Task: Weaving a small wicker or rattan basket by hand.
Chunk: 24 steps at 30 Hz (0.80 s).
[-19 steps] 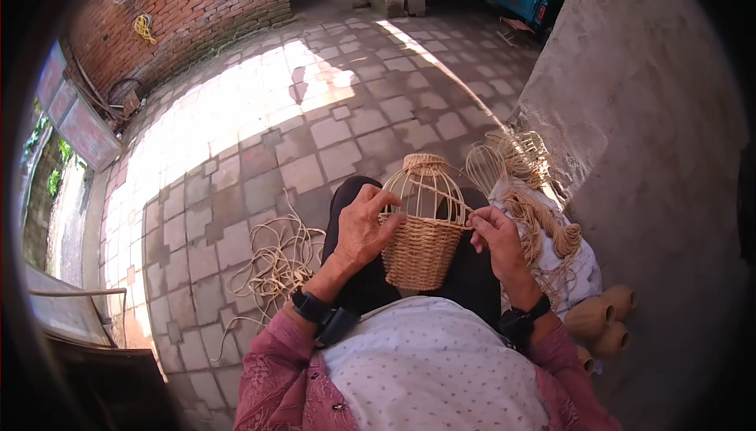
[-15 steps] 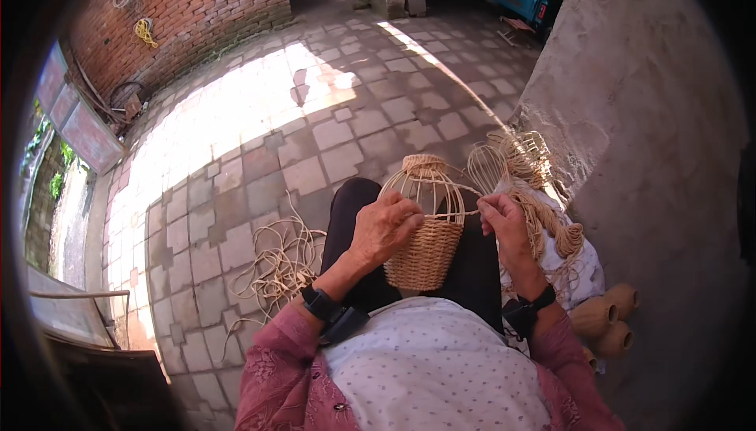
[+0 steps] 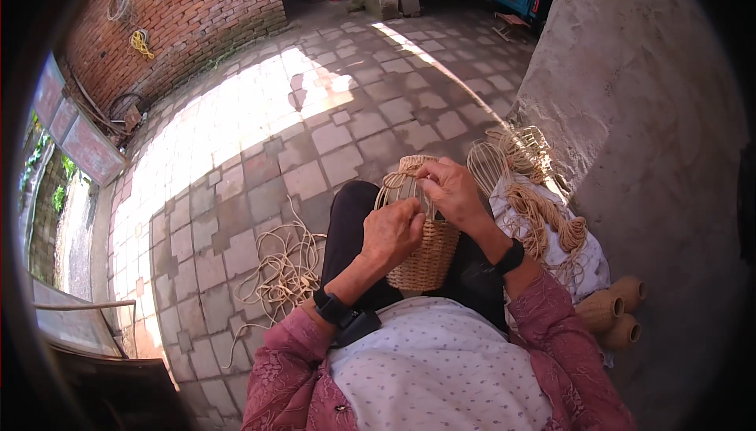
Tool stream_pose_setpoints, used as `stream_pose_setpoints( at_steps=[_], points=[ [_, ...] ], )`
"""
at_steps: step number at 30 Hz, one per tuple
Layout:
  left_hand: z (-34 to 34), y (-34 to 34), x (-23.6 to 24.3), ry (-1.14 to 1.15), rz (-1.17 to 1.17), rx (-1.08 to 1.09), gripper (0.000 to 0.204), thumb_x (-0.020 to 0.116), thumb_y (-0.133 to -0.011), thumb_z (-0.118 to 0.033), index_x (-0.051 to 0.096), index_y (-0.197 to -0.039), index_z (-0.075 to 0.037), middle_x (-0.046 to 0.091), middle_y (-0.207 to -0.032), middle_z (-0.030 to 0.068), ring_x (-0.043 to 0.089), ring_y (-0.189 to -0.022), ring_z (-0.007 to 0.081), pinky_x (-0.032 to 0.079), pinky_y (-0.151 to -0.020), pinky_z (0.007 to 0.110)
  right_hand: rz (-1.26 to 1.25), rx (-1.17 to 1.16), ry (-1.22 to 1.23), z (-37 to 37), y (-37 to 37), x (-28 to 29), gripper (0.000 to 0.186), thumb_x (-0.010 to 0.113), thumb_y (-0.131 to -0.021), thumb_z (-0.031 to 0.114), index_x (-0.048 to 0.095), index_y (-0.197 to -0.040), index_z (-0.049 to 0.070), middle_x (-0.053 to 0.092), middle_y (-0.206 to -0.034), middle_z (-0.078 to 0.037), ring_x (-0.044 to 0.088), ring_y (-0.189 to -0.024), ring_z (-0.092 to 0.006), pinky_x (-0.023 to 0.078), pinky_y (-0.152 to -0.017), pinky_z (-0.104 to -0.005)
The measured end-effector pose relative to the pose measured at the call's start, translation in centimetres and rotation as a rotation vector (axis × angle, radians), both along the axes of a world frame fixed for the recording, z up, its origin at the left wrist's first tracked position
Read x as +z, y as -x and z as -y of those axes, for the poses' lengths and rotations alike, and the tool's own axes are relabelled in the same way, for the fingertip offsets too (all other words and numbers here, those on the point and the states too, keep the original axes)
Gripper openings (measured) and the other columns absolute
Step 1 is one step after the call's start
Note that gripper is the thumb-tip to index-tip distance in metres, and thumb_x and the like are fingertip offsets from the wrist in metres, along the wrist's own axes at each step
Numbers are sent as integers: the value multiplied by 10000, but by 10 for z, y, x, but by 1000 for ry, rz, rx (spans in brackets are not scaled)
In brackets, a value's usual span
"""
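Note:
A half-woven basket (image 3: 425,261) stands between my knees, its lower wall closely woven in tan cord. Bare upright ribs rise from that wall to a narrow woven neck (image 3: 417,163). My left hand (image 3: 391,232) is closed at the left side of the basket, by the upper edge of the weave; its fingertips are partly hidden. Above it, my right hand (image 3: 455,193) reaches across the ribs just below the neck. Its thumb and fingers pinch a strand of cord (image 3: 399,180), which loops to the left in front of the ribs.
Loose cord (image 3: 283,269) lies tangled on the paving at my left. To my right, a white cloth (image 3: 555,250) carries hanks of cord (image 3: 543,214), with rib frames (image 3: 524,151) behind. Several brown woven vessels (image 3: 602,309) sit beside it, near a rough wall (image 3: 654,116).
My right hand has moved left and up from beside the basket to the ribs below the neck. The cord, earlier stretched between both hands, now forms a loop. My left hand stays near the weave.

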<state>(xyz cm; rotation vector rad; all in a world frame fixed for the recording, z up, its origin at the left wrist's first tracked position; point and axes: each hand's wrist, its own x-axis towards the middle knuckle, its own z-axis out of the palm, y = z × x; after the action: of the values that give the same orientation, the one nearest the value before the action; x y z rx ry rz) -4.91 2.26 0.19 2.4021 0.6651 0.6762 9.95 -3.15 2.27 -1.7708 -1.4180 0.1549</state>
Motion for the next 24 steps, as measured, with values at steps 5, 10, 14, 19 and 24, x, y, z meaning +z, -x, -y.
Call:
stream_pose_setpoints(
  at_steps=[5, 10, 14, 19, 24],
  points=[
    [2, -6, 1, -59, -47, 35, 137, 580, -807, -212, 625, -823, -84, 631, -701, 166, 632, -682, 364, 493, -638, 463, -25, -68, -95, -6, -5, -6, 105, 615, -788, 120, 645, -873, 67, 615, -807, -124, 609, -754, -315, 469, -675, -416],
    [-1, -5, 1, -19, -69, 7, 150, 580, -801, -226, 631, -827, -86, 641, -717, 166, 634, -687, 365, 495, -651, 466, 57, -26, 136, -1, -11, -22, 155, 579, -793, 129, 618, -924, 54, 606, -778, -122, 608, -734, -297, 469, -670, -404],
    [-3, -4, 3, 39, -81, -18, 179, 596, -799, -250, 651, -863, -92, 653, -761, 156, 643, -723, 348, 502, -677, 443, -43, -83, 25, 12, -9, -30, 216, 569, -821, 113, 550, -1020, 33, 578, -716, -71, 571, -602, -192, 461, -572, -324],
    [-3, 2, -1, 36, -76, -32, 227, 617, -798, -285, 677, -927, -108, 671, -835, 125, 653, -761, 301, 504, -702, 403, -937, 23, 105, 67, -17, -26, 278, 632, -838, 149, 509, -1061, 38, 561, -684, -8, 507, -507, -80, 388, -441, -233],
    [2, 1, 3, -5, -86, -49, 191, 625, -802, -268, 678, -901, -114, 633, -823, 102, 635, -739, 299, 499, -683, 406, -1244, -51, 76, 105, -26, -54, 142, 627, -899, 174, 567, -944, 54, 540, -666, 12, 451, -459, -50, 362, -397, -189]
  ],
)
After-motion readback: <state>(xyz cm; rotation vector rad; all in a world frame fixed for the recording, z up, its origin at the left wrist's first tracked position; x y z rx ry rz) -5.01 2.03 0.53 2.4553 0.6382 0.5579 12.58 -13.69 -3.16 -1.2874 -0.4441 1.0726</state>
